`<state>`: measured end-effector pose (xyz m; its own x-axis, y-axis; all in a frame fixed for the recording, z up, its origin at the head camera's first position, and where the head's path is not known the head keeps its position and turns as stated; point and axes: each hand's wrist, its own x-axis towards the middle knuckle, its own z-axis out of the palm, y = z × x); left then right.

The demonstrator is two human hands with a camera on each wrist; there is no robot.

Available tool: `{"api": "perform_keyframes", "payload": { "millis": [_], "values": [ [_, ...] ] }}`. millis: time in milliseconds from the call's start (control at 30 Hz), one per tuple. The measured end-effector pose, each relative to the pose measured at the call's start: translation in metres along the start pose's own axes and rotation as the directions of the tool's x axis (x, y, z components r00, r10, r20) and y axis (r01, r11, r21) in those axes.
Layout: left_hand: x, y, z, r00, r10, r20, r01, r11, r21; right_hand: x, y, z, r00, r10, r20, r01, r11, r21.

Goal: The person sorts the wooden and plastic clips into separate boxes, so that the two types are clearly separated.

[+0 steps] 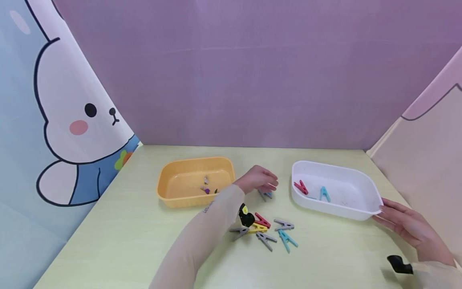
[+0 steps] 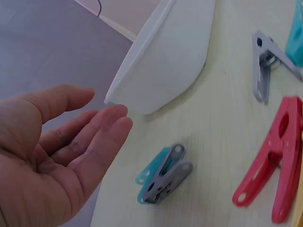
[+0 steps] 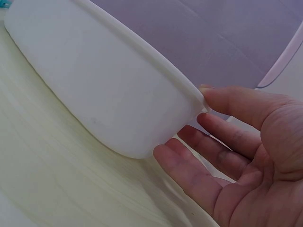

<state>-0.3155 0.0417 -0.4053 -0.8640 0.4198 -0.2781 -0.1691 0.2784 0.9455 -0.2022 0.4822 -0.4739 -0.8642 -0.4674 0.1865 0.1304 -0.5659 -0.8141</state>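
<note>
My left hand (image 1: pixel 258 179) hovers between two tubs with fingers loosely bent, nothing in its grasp. Below it on the table lie a grey clothespin (image 2: pixel 170 175) and a teal clothespin (image 2: pixel 150 169), close against each other. At the right end of the white tub (image 1: pixel 346 210), my right hand (image 1: pixel 408 222) pinches the rim, thumb on top and fingers against the outer wall (image 3: pixel 109 94). Inside that tub are a red clothespin (image 1: pixel 301 187) and a teal clothespin (image 1: pixel 325 194); part of another blue piece shows beside them.
Left of centre stands a yellow tub (image 1: pixel 191 202) with a few small items inside, one of them purple (image 1: pixel 207 191). Nearer the front, several clothespins lie loose, among them a red one (image 1: pixel 262 220), a yellow one (image 1: pixel 258 228) and a teal one (image 1: pixel 287 241).
</note>
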Motion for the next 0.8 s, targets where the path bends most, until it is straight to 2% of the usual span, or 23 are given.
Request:
{"api": "perform_keyframes", "payload": {
  "millis": [167,300,400,567,733,800],
  "values": [
    [-0.005,-0.002,-0.010,0.999,-0.030,-0.016,0.031,0.999,0.039,0.001,0.000,0.000,1.000,-0.007,0.002,0.007,1.000,0.002],
    [-0.011,-0.002,-0.015,0.997,-0.055,-0.046,0.060,0.992,0.112,0.000,0.000,0.000,1.000,-0.011,0.002,0.011,1.000,-0.013],
    [-0.014,-0.002,-0.015,0.993,-0.084,-0.086,0.100,0.973,0.209,0.000,0.000,0.000,1.000,-0.011,-0.007,0.011,0.999,-0.036],
    [-0.012,-0.005,-0.015,0.977,-0.157,-0.146,0.196,0.930,0.312,0.000,0.000,-0.001,1.000,-0.006,0.002,0.006,1.000,-0.015],
    [-0.005,-0.011,-0.013,0.968,-0.197,-0.159,0.243,0.896,0.372,0.000,0.000,-0.001,1.000,-0.003,0.011,0.003,1.000,0.009],
    [-0.003,-0.015,-0.011,0.966,-0.203,-0.158,0.249,0.892,0.376,0.001,0.000,0.000,1.000,0.000,0.005,0.000,1.000,0.009]
  ]
}}
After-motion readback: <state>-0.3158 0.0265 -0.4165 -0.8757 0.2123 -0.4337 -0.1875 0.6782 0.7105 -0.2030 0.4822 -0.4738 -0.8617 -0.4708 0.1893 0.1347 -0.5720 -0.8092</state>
